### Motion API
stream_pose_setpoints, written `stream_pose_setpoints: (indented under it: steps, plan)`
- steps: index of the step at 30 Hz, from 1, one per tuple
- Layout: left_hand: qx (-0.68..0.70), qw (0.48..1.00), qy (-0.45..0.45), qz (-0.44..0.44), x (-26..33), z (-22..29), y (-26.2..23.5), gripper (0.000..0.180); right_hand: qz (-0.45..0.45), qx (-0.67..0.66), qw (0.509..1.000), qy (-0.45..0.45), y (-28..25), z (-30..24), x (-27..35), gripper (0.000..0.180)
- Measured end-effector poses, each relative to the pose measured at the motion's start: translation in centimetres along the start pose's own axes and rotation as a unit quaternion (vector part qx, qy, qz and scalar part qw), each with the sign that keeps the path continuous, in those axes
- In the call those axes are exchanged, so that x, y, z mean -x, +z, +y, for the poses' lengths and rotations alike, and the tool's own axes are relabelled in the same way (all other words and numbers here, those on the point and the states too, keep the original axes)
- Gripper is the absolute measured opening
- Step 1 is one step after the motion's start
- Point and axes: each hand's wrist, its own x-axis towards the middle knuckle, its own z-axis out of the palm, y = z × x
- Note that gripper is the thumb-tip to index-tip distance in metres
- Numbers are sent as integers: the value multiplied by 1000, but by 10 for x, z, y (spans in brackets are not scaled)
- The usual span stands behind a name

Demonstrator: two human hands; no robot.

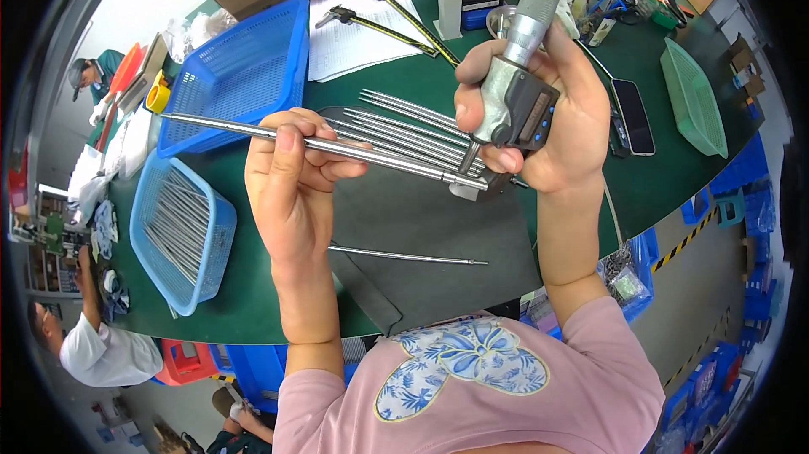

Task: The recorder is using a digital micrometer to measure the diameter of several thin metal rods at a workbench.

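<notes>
Gripping a steel rod [337, 144] above the green bench [404, 87], left hand [291, 176] closed round it; right hand [548, 117] clasps a micrometer [516, 96] on its tip; blue baskets [181, 231] crowd the left edge

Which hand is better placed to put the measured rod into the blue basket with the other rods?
Left. The left hand already holds the rod, and the blue basket lies on its side of the table. The right hand grips the micrometer.
</notes>
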Motion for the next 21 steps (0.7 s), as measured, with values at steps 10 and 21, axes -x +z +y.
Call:
stream_pose_setpoints:
  steps: [10,21]
  plan:
    - [-27,1000,-1,-10,1,4,1,17,29,38,998,29,3,0,2,61]
    - [-42,999,-2,-11,3,7,2,17,4,-35,999,35,3,4,0,59]
